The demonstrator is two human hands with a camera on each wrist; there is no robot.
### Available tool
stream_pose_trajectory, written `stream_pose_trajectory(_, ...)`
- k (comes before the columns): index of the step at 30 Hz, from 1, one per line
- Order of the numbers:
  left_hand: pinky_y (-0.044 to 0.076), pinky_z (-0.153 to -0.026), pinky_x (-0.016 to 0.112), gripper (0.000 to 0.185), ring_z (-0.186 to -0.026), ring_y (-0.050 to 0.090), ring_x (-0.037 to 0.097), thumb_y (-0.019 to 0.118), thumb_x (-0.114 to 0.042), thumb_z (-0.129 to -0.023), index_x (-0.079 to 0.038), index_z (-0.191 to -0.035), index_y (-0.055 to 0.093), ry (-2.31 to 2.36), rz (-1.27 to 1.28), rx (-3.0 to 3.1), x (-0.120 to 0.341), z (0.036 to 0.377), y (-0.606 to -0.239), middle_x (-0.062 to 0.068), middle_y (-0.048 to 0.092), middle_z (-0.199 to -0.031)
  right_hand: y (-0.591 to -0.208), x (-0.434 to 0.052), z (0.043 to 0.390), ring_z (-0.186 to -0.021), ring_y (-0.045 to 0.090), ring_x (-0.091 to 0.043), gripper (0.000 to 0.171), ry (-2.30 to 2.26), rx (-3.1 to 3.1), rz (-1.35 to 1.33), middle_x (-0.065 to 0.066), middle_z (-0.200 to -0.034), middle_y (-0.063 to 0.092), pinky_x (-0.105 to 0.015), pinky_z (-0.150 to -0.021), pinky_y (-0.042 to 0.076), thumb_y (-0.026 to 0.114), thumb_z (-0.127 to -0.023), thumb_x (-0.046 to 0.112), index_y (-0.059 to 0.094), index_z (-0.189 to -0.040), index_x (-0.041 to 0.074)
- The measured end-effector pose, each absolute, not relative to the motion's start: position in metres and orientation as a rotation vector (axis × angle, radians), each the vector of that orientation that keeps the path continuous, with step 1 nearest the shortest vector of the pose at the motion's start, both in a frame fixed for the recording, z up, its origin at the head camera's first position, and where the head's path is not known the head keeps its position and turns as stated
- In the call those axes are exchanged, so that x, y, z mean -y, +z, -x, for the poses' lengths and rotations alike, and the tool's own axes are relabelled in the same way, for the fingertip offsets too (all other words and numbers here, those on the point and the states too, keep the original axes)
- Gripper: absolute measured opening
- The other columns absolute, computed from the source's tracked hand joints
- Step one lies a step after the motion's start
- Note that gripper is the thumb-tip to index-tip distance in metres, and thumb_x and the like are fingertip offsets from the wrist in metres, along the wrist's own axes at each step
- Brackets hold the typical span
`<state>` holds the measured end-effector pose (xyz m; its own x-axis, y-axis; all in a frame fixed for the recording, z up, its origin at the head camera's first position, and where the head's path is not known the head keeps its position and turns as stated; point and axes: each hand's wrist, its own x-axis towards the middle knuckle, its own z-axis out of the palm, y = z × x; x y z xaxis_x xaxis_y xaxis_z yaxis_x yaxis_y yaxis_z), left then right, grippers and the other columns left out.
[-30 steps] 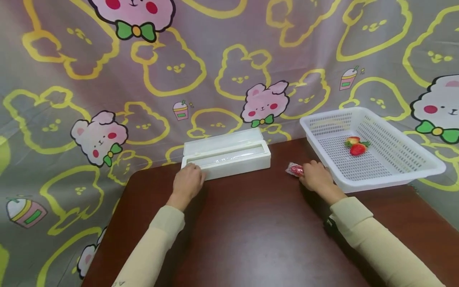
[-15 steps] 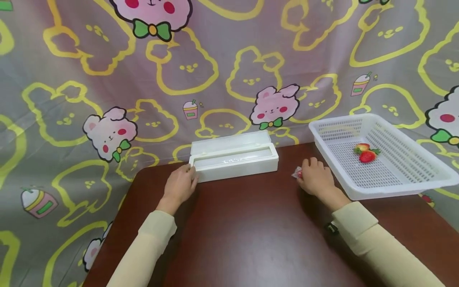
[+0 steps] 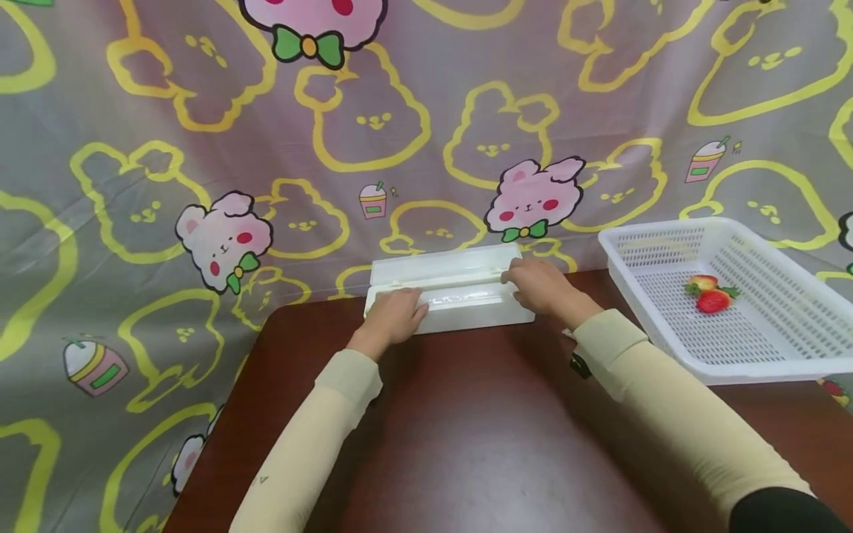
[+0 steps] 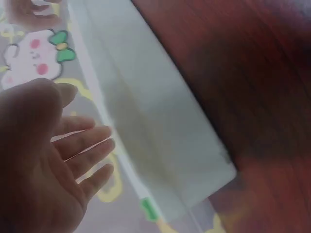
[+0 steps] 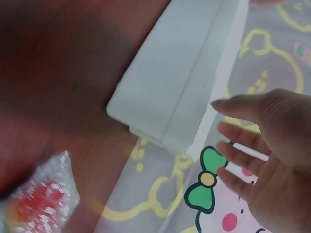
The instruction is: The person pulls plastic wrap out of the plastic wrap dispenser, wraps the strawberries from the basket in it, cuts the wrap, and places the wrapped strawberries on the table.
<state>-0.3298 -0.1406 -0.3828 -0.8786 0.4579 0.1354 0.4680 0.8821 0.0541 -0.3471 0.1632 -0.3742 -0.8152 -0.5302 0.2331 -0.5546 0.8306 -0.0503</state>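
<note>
A long white box (image 3: 450, 292) with its lid open lies along the far edge of the tabletop (image 3: 466, 429). The left hand (image 3: 395, 314) rests on its left end, the right hand (image 3: 538, 284) on its right end; both wrist views show spread, relaxed fingers, though contact is blurred there. A wrapped red item (image 5: 41, 204) lies blurred near the box, hidden behind the right sleeve in the head view. A white basket (image 3: 746, 363), cut off at right, holds strawberries (image 3: 709, 294).

Dark reddish-brown tabletop (image 3: 453, 437), glossy, rounded near-left corner. Behind its far edge hangs a grey backdrop cloth (image 3: 200, 111) with yellow bunny outlines and pink bunnies. Even, diffuse light.
</note>
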Motion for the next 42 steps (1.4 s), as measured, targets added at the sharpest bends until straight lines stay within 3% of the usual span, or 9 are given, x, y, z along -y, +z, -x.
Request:
stream_pose_trajectory(4,0.051,-0.089,0.049,0.026,-0.103,0.067,0.033,0.047,-0.022,-0.108,-0.009,-0.088,0.057,-0.131,0.713,2.962,0.141,0.336,-0.39,0.01,0.066,-0.095,-0.377,-0.161,0.357,-0.097,0.064,-0.038,0.024,0.111,2.848,-0.874,-0.015,-0.103,0.067,-0.055,-0.088,0.052,0.073,-0.089,0.0,0.075,-0.113,0.004)
stream_pose_trajectory(7,0.051,-0.084,0.049,0.029,-0.095,0.066,0.031,0.047,-0.019,-0.107,-0.012,-0.079,0.05,-0.143,0.712,2.954,0.144,0.339,-0.393,0.008,0.062,-0.085,-0.381,-0.161,0.364,-0.096,0.063,-0.037,0.021,0.089,2.871,-0.867,-0.014,-0.099,0.066,-0.057,-0.09,0.05,0.072,-0.089,0.001,0.075,-0.11,0.004)
stream_pose_trajectory(16,0.051,-0.083,0.047,0.015,-0.091,0.065,0.031,0.052,-0.01,-0.105,-0.007,-0.094,0.061,-0.221,0.862,2.923,0.148,0.361,-0.397,0.011,0.064,-0.087,-0.392,-0.175,0.372,-0.087,0.062,-0.032,0.008,0.203,2.846,-0.827,-0.01,-0.091,0.065,-0.049,-0.079,0.052,0.073,-0.091,0.004,0.074,-0.099,0.004)
stream_pose_trajectory(18,0.052,-0.087,0.046,0.015,-0.096,0.067,0.031,0.053,-0.009,-0.104,-0.004,-0.103,0.067,-0.262,0.888,2.905,0.151,0.366,-0.397,0.011,0.07,-0.094,-0.395,-0.177,0.373,-0.082,0.059,-0.029,0.002,0.24,2.815,-0.823,-0.009,-0.086,0.063,-0.046,-0.074,0.051,0.072,-0.091,0.003,0.073,-0.092,0.004)
stream_pose_trajectory(23,0.051,-0.101,0.043,0.023,-0.115,0.067,0.03,0.063,-0.012,-0.102,-0.003,-0.12,0.074,-0.393,0.856,2.891,0.166,0.374,-0.401,0.013,0.073,-0.119,-0.401,-0.175,0.376,-0.074,0.055,-0.027,0.011,0.301,2.759,-0.819,-0.008,-0.079,0.059,-0.043,-0.069,0.048,0.066,-0.092,0.0,0.066,-0.082,0.004)
stream_pose_trajectory(32,0.055,-0.09,0.041,0.012,-0.101,0.07,0.028,0.066,-0.002,-0.098,-0.002,-0.102,0.078,-0.434,0.835,2.79,0.192,0.381,-0.403,0.011,0.075,-0.104,-0.399,-0.173,0.378,-0.074,0.053,-0.027,0.008,0.275,2.788,-0.733,-0.009,-0.079,0.057,-0.042,-0.068,0.049,0.062,-0.094,0.001,0.059,-0.087,0.003)
stream_pose_trajectory(42,0.053,-0.079,0.042,0.009,-0.086,0.067,0.026,0.064,-0.015,-0.102,-0.01,-0.099,0.071,-0.236,0.715,2.699,0.197,0.374,-0.394,0.005,0.074,-0.096,-0.399,-0.169,0.376,-0.07,0.055,-0.026,0.004,0.57,2.78,-0.713,-0.012,-0.078,0.056,-0.039,-0.065,0.047,0.053,-0.101,0.001,0.05,-0.098,-0.001)
